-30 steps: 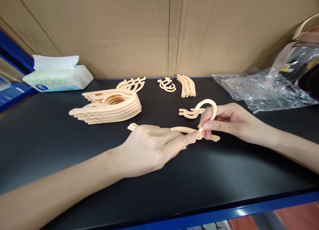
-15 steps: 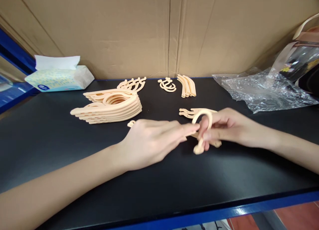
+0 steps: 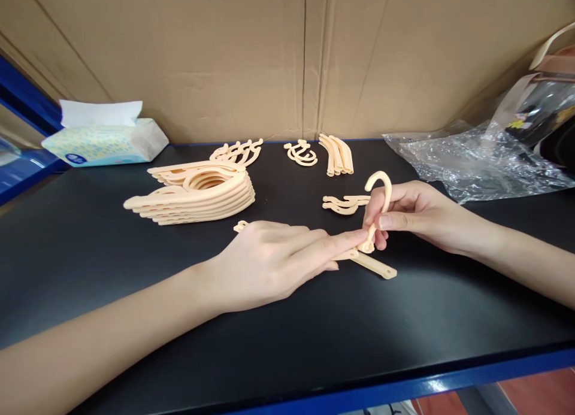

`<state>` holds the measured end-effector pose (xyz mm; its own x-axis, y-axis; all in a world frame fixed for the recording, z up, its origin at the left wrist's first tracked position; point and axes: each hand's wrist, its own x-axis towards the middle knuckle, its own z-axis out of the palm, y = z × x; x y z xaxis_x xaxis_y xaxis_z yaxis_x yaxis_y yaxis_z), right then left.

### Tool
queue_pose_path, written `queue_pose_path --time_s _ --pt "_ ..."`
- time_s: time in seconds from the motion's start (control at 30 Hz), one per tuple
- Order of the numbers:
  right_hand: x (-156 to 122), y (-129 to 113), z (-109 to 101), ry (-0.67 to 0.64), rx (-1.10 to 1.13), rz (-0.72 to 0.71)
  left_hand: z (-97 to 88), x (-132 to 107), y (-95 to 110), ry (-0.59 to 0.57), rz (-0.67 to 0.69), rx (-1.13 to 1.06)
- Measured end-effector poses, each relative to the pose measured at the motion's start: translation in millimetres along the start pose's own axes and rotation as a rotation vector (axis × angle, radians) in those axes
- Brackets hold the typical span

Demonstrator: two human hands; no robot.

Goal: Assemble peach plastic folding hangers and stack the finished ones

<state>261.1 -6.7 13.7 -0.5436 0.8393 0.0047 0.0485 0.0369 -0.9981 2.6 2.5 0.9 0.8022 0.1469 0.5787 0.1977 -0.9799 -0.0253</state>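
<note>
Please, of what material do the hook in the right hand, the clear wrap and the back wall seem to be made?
Hook: probably plastic, smooth with a soft sheen; even cream colour, rounded edges.
Wrap: apparently thin, glossy plastic film, by its crinkles and bright glints.
Wall: likely cardboard, matt; plain brown with creases.

Tissues [image 3: 108,145]: I am seeing a patterned pack sitting at the far left, a white sheet poking out on top.
Cardboard [image 3: 202,61]: brown, standing behind the table [image 3: 314,355], a dark seam running down it.
Plastic [image 3: 485,163]: clear and crumpled, lying at the far right.
Bag [image 3: 545,112]: partly see-through, I am only getting part of it.
Frame [image 3: 431,384]: blue, running along the near edge.
Floor [image 3: 539,394]: reddish, showing below at right.
</note>
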Motion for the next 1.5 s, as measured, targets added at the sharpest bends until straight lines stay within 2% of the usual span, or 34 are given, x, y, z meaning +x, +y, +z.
queue_pose_path --time_s 0.2,0.33,0.77,0.9,1.23,1.5 --pt "3 2 2 -0.025 0.035 0.015 1.2 -3 1 -0.055 -0.001 -0.047" --pt "3 2 2 -0.06 0.029 0.044 1.4 -3 0 -0.037 0.014 -0.039" --pt "0 -2 8 -0.007 -0.206 0.011 -4.9 0 2 -0.064 0.087 0.126" --pt "-2 -3 11 0.051 -0.277 -0.032 -4.3 0 3 -0.089 0.052 0.106" --pt "-1 -4 14 0.098 -0.334 -0.11 -3.5 0 3 -0.144 -0.041 0.052" --pt "-3 -4 17 0.135 -0.369 -0.143 -2.8 2 5 -0.111 -0.104 0.012"
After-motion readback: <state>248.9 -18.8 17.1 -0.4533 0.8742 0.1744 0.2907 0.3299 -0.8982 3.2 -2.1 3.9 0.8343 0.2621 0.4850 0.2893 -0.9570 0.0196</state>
